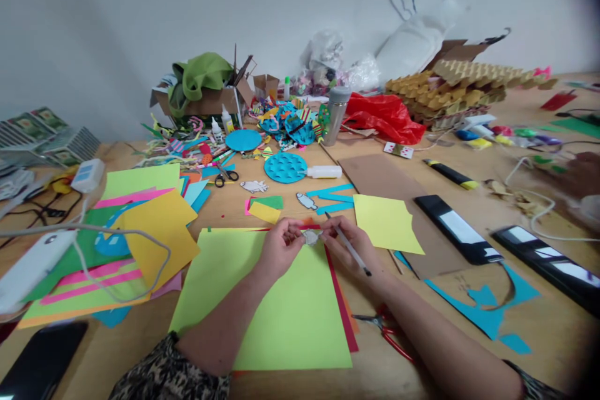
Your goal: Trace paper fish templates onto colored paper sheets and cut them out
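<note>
My left hand [280, 245] and my right hand [349, 244] meet over the far edge of a light green paper sheet [276, 306]. Between their fingertips they pinch a small grey-white paper cut-out [310, 237]. A thin pencil or brush [349, 245] also lies in my right hand, slanting toward me. A red sheet [342, 300] sticks out from under the green one on its right side.
Coloured paper sheets [140, 231] are piled at the left, with a white device and cable [32, 262]. Red-handled pliers [384, 328] lie by my right forearm. Ahead are a yellow sheet [387, 222], fish cut-outs [254, 186], scissors [226, 176], a glue bottle [324, 171], cardboard [375, 178] and craft clutter.
</note>
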The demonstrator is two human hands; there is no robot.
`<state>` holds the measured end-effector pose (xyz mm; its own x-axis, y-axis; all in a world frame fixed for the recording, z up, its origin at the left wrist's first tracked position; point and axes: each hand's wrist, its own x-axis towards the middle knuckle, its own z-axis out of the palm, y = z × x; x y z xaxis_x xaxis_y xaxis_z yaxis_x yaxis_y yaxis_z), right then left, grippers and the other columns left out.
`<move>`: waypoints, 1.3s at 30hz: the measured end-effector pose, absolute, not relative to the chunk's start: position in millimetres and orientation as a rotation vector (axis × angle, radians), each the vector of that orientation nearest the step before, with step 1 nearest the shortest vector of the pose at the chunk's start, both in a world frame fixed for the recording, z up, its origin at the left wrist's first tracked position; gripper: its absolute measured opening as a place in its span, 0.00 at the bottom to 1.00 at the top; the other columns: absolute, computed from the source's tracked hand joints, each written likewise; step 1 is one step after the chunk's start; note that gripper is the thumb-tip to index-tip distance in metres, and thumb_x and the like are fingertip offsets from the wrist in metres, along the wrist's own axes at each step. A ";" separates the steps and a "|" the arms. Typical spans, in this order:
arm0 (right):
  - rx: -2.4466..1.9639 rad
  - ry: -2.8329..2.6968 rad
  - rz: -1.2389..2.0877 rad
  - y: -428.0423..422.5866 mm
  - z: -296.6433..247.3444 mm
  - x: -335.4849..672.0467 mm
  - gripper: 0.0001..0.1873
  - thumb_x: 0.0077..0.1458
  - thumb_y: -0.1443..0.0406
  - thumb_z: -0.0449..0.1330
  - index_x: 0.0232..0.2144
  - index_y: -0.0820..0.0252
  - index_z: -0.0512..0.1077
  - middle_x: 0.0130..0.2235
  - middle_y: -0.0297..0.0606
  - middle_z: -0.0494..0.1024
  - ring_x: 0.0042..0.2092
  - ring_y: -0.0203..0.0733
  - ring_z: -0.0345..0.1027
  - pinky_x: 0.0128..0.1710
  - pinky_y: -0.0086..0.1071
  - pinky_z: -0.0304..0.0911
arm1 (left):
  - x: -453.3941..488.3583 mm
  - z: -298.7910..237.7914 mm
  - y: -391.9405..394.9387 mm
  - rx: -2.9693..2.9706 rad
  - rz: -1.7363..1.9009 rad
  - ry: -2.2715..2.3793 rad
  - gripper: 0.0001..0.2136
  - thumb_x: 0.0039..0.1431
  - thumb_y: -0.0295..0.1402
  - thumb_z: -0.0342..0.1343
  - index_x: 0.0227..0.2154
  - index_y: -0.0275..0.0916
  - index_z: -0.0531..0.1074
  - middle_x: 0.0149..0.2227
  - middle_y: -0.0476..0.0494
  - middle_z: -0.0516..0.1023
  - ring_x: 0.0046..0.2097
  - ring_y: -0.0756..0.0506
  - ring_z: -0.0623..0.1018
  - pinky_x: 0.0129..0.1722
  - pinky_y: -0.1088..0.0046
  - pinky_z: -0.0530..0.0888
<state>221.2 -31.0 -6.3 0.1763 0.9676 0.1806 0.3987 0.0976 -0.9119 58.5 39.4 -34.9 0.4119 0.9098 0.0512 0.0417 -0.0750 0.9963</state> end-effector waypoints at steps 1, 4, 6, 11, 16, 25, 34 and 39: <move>-1.480 -1.366 0.745 -29.4 -3.5 222.7 0.08 0.54 0.60 0.57 0.34 0.57 0.65 0.29 0.36 0.72 0.30 0.39 0.67 0.30 0.31 0.63 | 58.2 -34.7 40.0 1.460 0.932 0.915 0.12 0.49 0.29 0.58 0.39 0.37 0.69 0.30 0.48 0.73 0.31 0.50 0.73 0.33 0.75 0.70; -1.476 -1.339 0.803 -21.4 4.9 231.9 0.10 0.51 0.59 0.59 0.34 0.57 0.65 0.27 0.34 0.72 0.29 0.39 0.66 0.29 0.31 0.62 | 56.6 -34.7 42.9 1.459 1.004 0.982 0.13 0.52 0.32 0.56 0.41 0.38 0.66 0.32 0.48 0.71 0.31 0.50 0.72 0.33 0.75 0.70; -1.491 -1.375 0.844 -12.3 11.1 239.5 0.11 0.51 0.59 0.60 0.35 0.58 0.66 0.27 0.33 0.71 0.28 0.38 0.65 0.28 0.31 0.60 | 55.3 -35.2 44.5 1.481 1.027 1.023 0.08 0.54 0.35 0.54 0.36 0.38 0.66 0.30 0.49 0.70 0.30 0.51 0.71 0.32 0.76 0.68; -1.533 -1.519 0.814 34.7 26.0 235.8 0.11 0.50 0.60 0.60 0.34 0.59 0.67 0.25 0.31 0.70 0.25 0.36 0.62 0.25 0.29 0.54 | 53.7 -36.7 42.3 1.625 0.964 1.051 0.13 0.53 0.37 0.52 0.18 0.41 0.57 0.18 0.55 0.58 0.22 0.53 0.60 0.23 0.77 0.58; -1.708 -1.657 0.666 108.4 27.9 188.0 0.07 0.51 0.67 0.58 0.35 0.62 0.68 0.28 0.35 0.73 0.29 0.38 0.66 0.28 0.29 0.58 | 54.3 -37.6 36.0 1.812 0.853 1.075 0.14 0.51 0.35 0.53 0.15 0.41 0.55 0.15 0.56 0.55 0.19 0.53 0.57 0.22 0.75 0.53; -1.762 -1.713 0.536 127.8 29.7 188.1 0.07 0.50 0.69 0.59 0.35 0.61 0.72 0.31 0.39 0.76 0.32 0.42 0.66 0.31 0.30 0.56 | 52.3 -32.1 33.0 2.051 0.723 1.088 0.12 0.50 0.31 0.55 0.16 0.41 0.60 0.17 0.53 0.63 0.20 0.51 0.61 0.23 0.74 0.54; -1.691 -1.751 0.651 18.2 24.6 254.2 0.12 0.56 0.58 0.55 0.32 0.61 0.69 0.26 0.35 0.72 0.27 0.38 0.63 0.27 0.29 0.55 | 52.7 -40.4 36.5 2.041 0.836 1.096 0.13 0.54 0.31 0.52 0.16 0.40 0.59 0.16 0.55 0.61 0.19 0.52 0.61 0.23 0.76 0.57; -1.698 -1.684 0.654 -19.4 8.8 256.5 0.10 0.58 0.60 0.52 0.35 0.60 0.69 0.29 0.36 0.74 0.29 0.39 0.65 0.27 0.30 0.58 | 50.4 -39.0 41.1 2.055 0.958 1.098 0.07 0.57 0.30 0.50 0.24 0.40 0.65 0.25 0.50 0.70 0.27 0.50 0.70 0.28 0.76 0.66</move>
